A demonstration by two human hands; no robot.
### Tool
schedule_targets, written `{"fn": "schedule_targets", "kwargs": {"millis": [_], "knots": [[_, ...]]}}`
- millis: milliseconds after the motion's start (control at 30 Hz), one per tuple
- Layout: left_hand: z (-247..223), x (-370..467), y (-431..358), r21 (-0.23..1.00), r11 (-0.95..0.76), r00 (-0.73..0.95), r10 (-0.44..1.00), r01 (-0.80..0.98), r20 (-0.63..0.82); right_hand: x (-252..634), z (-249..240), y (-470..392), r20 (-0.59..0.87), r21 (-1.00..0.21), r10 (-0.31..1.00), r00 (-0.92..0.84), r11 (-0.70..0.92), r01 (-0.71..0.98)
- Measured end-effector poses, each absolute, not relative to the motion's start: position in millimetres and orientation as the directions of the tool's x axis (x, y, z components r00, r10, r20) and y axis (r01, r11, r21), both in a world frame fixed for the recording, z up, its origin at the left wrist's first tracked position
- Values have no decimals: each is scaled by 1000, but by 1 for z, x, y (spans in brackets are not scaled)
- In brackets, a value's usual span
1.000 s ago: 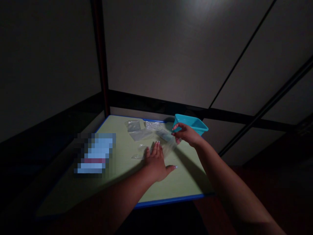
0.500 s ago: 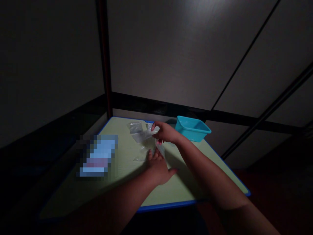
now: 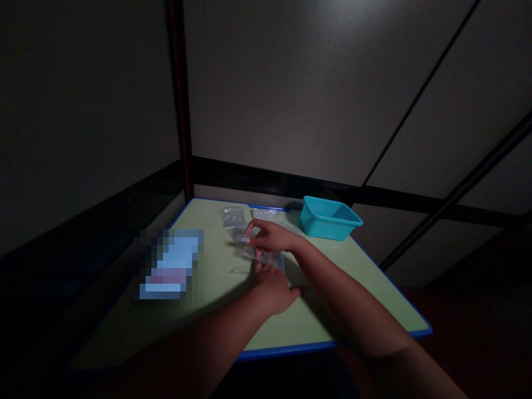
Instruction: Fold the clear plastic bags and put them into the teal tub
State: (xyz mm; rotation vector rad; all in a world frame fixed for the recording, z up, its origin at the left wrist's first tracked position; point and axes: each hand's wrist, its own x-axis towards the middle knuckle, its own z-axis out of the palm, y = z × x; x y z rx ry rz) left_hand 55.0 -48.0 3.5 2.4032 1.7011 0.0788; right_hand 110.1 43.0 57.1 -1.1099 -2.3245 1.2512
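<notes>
A clear plastic bag (image 3: 276, 261) lies over the fingers of my left hand (image 3: 272, 291). That hand rests low over the table with its fingers stretched forward and its thumb out to the right; whether the fingertips are inside the bag or under it I cannot tell. My right hand (image 3: 274, 237) reaches across above it, thumb and fingertips pinched on the bag's upper left part. Another clear bag (image 3: 233, 216) lies flat just beyond, and one more clear bag (image 3: 266, 213) lies by the far edge, partly behind my right hand.
A turquoise plastic basket (image 3: 330, 224) stands at the table's far right corner. To the left lies a blurred-out, phone-shaped object (image 3: 172, 266). A small clear scrap (image 3: 240, 270) is left of my left hand. The pale green table (image 3: 216, 299) has a blue rim; panelled walls stand behind.
My right hand has moved left and slightly nearer, drawing the bag over my left fingers. The left hand stays nearly in place. The far bag shows more now.
</notes>
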Motion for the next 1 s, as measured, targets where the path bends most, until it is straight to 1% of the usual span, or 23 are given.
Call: {"fn": "schedule_targets", "kwargs": {"millis": [67, 100, 200, 233, 300, 400, 533, 600, 733, 1000], "knots": [[0, 55, -47, 222, -326, 344, 938, 919, -47, 132, 59, 43, -49, -868, 715, -697, 315, 385], [-2, 55, -46, 234, -331, 348, 937, 914, -36, 144, 58, 44, -17, -895, 731, -682, 294, 337], [-6, 55, -44, 240, -345, 354, 935, 907, 5, 182, 46, 47, 68, -951, 852, -519, 213, 225], [-7, 55, -44, 236, -347, 354, 935, 908, 16, 193, 41, 49, 50, -960, 874, -483, 175, 217], [-9, 56, -43, 228, -351, 354, 935, 908, 28, 210, 29, 51, -44, -979, 887, -460, 54, 198], [-10, 55, -42, 218, -350, 353, 935, 911, 28, 226, 17, 54, -124, -987, 865, -486, -57, 151], [-8, 54, -43, 197, -351, 354, 935, 916, 19, 235, 17, 56, -203, -973, 808, -553, -104, 205], [-7, 54, -43, 186, -352, 357, 934, 917, 7, 238, 19, 56, -261, -961, 778, -572, -154, 229], [-7, 54, -43, 167, -359, 364, 931, 918, 3, 242, 18, 57, -324, -946, 708, -628, -234, 224], [-8, 53, -41, 146, -365, 370, 929, 919, -5, 244, 22, 56, -316, -944, 641, -700, -143, 296]]}}
